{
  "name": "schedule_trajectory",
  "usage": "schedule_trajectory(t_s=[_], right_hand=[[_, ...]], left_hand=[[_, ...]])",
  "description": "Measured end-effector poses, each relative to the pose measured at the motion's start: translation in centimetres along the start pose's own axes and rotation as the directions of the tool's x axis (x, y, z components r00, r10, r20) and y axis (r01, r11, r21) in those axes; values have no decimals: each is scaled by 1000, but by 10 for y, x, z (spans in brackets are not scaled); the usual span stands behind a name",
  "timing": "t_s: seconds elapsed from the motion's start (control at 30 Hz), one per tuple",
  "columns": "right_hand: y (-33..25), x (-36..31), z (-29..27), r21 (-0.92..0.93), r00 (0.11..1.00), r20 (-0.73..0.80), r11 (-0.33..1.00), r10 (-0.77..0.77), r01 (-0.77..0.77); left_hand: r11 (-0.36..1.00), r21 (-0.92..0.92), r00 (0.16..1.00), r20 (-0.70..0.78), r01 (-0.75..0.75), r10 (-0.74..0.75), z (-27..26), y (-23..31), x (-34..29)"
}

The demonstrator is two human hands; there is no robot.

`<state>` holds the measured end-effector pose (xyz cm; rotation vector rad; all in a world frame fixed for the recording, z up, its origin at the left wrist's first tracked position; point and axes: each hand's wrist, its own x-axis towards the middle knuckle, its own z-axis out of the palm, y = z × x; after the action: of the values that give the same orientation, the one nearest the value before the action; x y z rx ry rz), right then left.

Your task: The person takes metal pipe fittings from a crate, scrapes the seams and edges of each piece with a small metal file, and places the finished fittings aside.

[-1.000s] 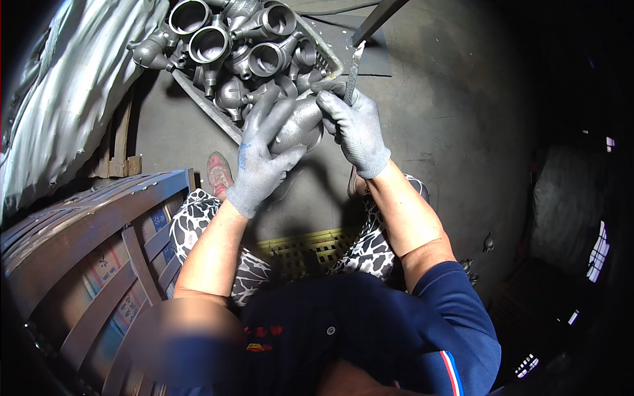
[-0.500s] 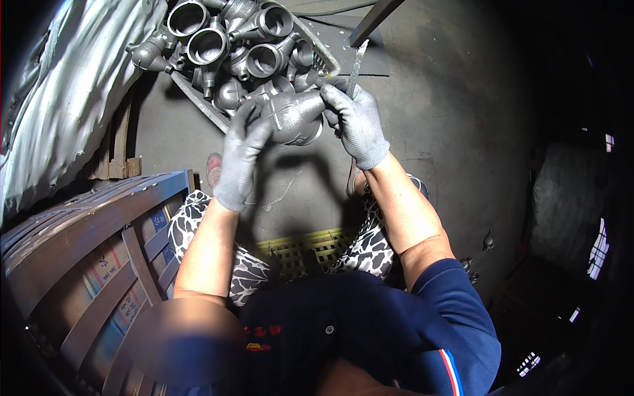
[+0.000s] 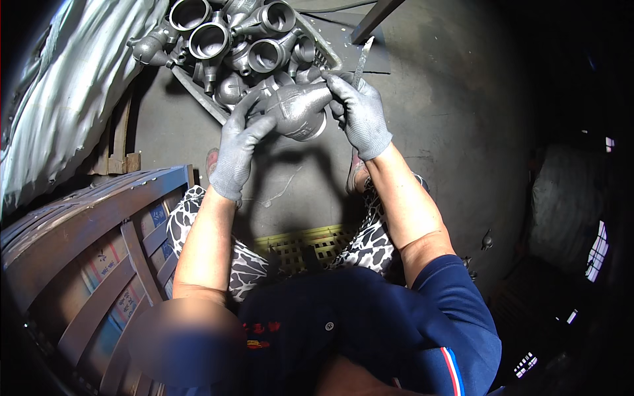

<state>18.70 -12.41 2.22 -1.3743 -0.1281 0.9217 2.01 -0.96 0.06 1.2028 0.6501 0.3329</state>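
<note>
Metal casting [image 3: 294,113], long axis slantwise, neck [image 3: 318,97] rightward

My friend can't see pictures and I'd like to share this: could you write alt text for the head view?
A person's gloved left hand and right hand hold a bulbous grey metal part, the right hand also gripping a narrow strip. Beyond them, a crate is heaped with similar castings.

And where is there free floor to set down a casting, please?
Bare floor shows right of the right hand, and a partly shadowed patch between the two shoes. The crate is crowded: castings lie piled on one another.
</note>
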Motion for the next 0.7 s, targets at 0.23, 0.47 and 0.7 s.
schedule_trajectory(t_s=[0.23, 0.47, 0.7], right_hand=[[5, 5, -5, -314, 973, -81, 932, -218, 182], [-1, -4, -1, -460, 999, -2, 888, -37, 32], [-2, -6, -6, -265, 979, 200, 964, 41, 14]], left_hand=[[934, -286, 968, -66, 215, -243, -11, -22, 6], [908, -418, 980, -168, 27, -107, -28, -15, 11], [940, -340, 963, -255, -6, -86, -34, -19, 13]])
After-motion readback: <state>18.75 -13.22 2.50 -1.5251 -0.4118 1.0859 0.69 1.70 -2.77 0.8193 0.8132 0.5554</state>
